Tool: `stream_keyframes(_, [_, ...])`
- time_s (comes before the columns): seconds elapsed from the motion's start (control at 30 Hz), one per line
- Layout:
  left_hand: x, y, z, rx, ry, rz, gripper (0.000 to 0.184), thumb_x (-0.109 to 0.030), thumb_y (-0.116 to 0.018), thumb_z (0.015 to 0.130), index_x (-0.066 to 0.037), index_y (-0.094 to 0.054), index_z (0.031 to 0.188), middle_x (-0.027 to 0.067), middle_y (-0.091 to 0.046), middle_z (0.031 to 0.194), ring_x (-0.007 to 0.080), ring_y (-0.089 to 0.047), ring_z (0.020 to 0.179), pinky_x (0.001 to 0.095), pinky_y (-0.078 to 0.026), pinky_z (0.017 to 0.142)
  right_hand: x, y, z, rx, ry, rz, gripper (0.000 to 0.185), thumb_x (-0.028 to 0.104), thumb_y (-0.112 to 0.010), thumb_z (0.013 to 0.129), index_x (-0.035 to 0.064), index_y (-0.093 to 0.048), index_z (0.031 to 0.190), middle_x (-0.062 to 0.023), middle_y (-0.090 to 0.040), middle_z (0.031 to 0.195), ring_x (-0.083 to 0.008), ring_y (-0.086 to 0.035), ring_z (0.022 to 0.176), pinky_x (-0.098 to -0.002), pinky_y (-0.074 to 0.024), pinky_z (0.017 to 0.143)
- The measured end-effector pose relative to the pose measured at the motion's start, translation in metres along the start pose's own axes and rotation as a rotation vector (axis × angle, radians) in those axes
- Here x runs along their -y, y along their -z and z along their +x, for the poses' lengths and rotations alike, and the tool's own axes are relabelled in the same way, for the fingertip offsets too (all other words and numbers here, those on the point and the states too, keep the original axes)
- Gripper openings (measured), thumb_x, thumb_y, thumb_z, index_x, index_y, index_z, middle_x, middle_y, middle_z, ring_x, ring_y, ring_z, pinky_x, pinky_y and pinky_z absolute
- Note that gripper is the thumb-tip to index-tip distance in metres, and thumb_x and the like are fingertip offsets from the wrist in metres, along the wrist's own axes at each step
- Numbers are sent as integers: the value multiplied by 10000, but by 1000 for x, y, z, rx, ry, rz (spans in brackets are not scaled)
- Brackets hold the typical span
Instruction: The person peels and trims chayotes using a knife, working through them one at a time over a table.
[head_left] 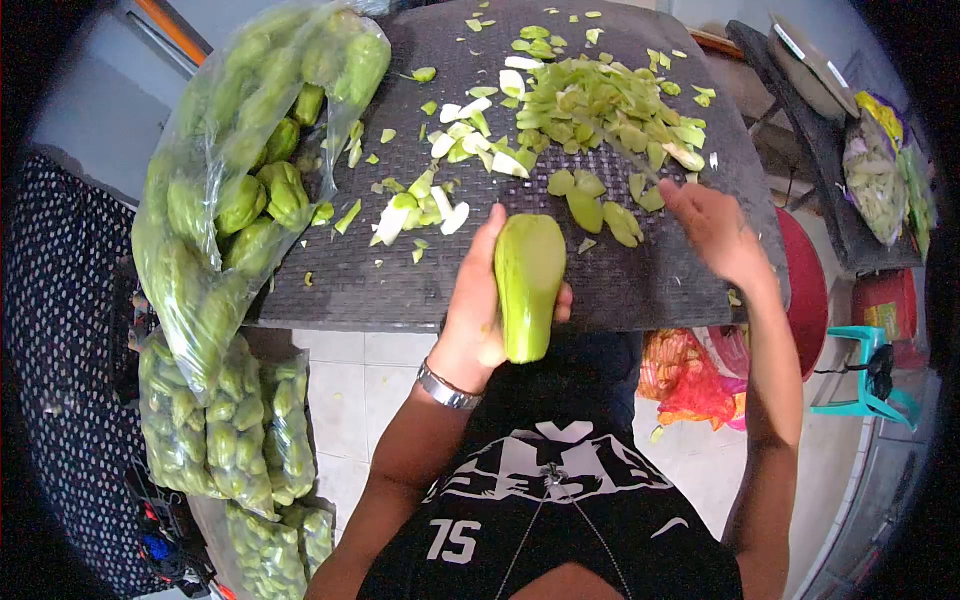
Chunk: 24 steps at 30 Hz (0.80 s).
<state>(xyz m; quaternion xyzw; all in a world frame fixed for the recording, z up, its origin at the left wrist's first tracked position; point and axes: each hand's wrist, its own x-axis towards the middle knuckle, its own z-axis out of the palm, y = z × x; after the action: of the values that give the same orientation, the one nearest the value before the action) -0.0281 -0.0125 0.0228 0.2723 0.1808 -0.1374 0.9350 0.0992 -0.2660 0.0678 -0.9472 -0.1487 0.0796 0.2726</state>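
My left hand (478, 310) is wrapped round a green chayote (531, 285), held upright near the table's front edge, with a pale peeled patch on its upper face. My right hand (712, 225) is off to the right above the table, fingers closed round the handle of a thin knife (632, 160) whose blurred blade points up and left towards the peelings. A heap of green peelings (590, 105) lies beyond both hands. Paler cut pieces (465, 140) are scattered left of the heap, and several thin slices (585, 212) rest between my hands.
A large clear bag of chayotes (240, 190) covers the table's left side. More filled bags (235, 425) stand on the floor at the left. On the right are a dark bench (815, 150) with bagged vegetables (875, 185), a teal stool (865, 375) and red netting (685, 380).
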Motion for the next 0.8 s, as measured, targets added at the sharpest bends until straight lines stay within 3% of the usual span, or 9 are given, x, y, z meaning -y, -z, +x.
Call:
stream_keyframes(0.13, [-4,-14,7,-193,-11,-214,685,-693,-398,1021,-78,-630,1214,149,-685,1042,323,-682,678,415,-605,551,27,-13,-23,23,106,72,547,532,-613,1009,-9,-631,930,-273,-612,740,-405,-638,669,-480,-485,628])
stream_keyframes(0.23, [-1,22,12,96,42,-41,760,-750,-335,1009,-69,-633,1167,134,-692,974,286,-710,729,405,-610,574,48,-23,-46,54,373,44,567,570,-669,952,8,-598,954,-242,-634,751,-423,-669,695,-488,-511,624])
stream_keyframes(0.27, [2,28,12,64,67,80,815,-792,-287,990,-79,-635,1177,121,-704,929,253,-694,644,395,-607,556,54,-25,-52,67,496,13,582,586,-687,930,14,-585,959,-230,-643,756,-430,-680,705,-492,-521,624])
stream_keyframes(0.3, [9,15,7,-115,-67,242,816,-808,-302,978,-87,-646,1139,90,-702,876,218,-669,571,393,-574,489,59,-27,-55,69,514,-21,576,571,-728,895,18,-587,968,-218,-640,760,-426,-683,726,-480,-520,622])
stream_keyframes(0.37, [18,9,9,-189,-370,420,801,-798,-325,985,-76,-660,1078,68,-698,878,179,-683,661,360,-565,556,67,-30,-61,71,552,-95,583,541,-809,824,25,-591,985,-196,-633,767,-420,-688,768,-456,-517,617])
stream_keyframes(0.5, [17,26,14,-87,-444,559,767,-750,-334,1016,-55,-657,1057,62,-696,907,136,-668,790,309,-541,703,68,-31,-63,3,693,-199,654,689,-707,837,56,-572,933,-144,-644,767,-369,-700,652,-467,-559,542])
stream_keyframes(0.57, [15,22,12,-27,-395,440,758,-720,-326,1035,-40,-656,1070,60,-694,910,124,-655,834,295,-525,759,69,-29,-65,12,708,-220,662,700,-711,825,60,-577,928,-135,-635,757,-358,-700,645,-463,-561,539])
stream_keyframes(0.7, [13,31,9,52,-464,551,681,-646,-362,1056,-33,-614,1214,108,-698,1047,187,-682,879,344,-565,768,66,-29,-63,-7,759,-196,658,692,-718,827,55,-582,922,-153,-647,764,-373,-702,664,-476,-553,563])
stream_keyframes(0.8, [12,18,-5,45,-585,738,702,-613,-305,1077,7,-605,1212,133,-710,1007,197,-691,848,339,-567,761,42,-25,-42,-56,544,-78,602,619,-693,903,28,-585,939,-200,-652,761,-407,-704,720,-487,-526,598])
